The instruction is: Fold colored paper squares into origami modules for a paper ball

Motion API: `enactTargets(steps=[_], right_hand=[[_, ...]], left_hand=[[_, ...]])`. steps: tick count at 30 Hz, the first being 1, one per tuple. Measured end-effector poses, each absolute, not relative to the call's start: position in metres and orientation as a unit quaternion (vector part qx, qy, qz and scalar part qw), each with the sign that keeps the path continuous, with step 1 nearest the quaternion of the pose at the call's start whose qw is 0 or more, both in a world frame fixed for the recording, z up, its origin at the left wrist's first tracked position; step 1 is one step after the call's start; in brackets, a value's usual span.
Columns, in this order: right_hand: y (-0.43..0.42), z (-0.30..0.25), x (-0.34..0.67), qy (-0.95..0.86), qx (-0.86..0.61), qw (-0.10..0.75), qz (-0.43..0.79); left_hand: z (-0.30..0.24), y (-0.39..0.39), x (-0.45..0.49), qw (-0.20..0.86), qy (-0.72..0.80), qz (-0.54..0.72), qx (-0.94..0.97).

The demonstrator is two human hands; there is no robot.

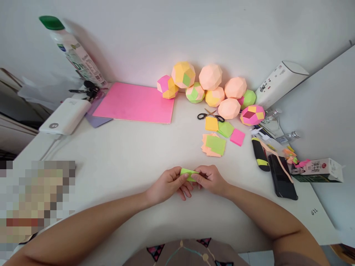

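Both my hands meet low over the white table [133, 155], pinching a small folded piece of green paper [188, 173] between them. My left hand [169, 183] grips its left end with thumb and fingers closed. My right hand [211, 179] holds the right end, fingers curled. Beyond them lie loose paper squares: a green one on an orange stack [215, 145], a yellow one [211, 123], another green one [226, 129] and a pink one [237, 137].
Several folded paper balls [210, 87] sit by the wall with scissors [210, 115] in front. A pink mat [135, 102], white device [66, 115] and bottle [74, 50] stand left. A black phone [282, 176], marker [260, 154] and carton [318, 170] lie right.
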State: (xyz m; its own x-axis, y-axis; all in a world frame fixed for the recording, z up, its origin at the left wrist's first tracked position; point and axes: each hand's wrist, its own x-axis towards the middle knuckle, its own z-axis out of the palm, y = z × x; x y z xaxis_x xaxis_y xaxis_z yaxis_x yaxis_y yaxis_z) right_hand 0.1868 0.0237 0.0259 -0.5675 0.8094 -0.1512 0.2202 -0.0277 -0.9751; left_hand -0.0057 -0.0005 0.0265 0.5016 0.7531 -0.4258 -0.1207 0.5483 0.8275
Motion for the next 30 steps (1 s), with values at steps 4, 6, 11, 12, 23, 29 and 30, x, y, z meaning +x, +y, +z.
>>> enactTargets(steps=[4, 6, 11, 12, 23, 29, 30], right_hand=[[0.0239, 0.0256, 0.1872, -0.656, -0.39, 0.246, 0.597], [0.024, 0.0253, 0.1876, -0.654, -0.388, 0.248, 0.601], [0.0246, 0.0238, 0.1891, -0.655, -0.38, 0.249, 0.604], [0.0248, 0.0234, 0.1895, -0.658, -0.376, 0.248, 0.603], [0.0255, 0.0218, 0.1912, -0.66, -0.371, 0.238, 0.608], [0.0252, 0.0218, 0.1904, -0.652, -0.378, 0.232, 0.615], [0.0251, 0.0218, 0.1904, -0.65, -0.378, 0.231, 0.617]], left_hand=[[0.0261, -0.0007, -0.0052, 0.771, 0.423, 0.284, 0.381], [0.0261, -0.0009, -0.005, 0.767, 0.428, 0.282, 0.384], [0.0256, -0.0019, -0.0064, 0.746, 0.438, 0.306, 0.399], [0.025, -0.0021, -0.0069, 0.74, 0.434, 0.317, 0.405], [0.0227, -0.0006, -0.0094, 0.752, 0.422, 0.308, 0.402], [0.0234, -0.0007, -0.01, 0.752, 0.425, 0.303, 0.402], [0.0236, -0.0008, -0.0099, 0.753, 0.424, 0.303, 0.402]])
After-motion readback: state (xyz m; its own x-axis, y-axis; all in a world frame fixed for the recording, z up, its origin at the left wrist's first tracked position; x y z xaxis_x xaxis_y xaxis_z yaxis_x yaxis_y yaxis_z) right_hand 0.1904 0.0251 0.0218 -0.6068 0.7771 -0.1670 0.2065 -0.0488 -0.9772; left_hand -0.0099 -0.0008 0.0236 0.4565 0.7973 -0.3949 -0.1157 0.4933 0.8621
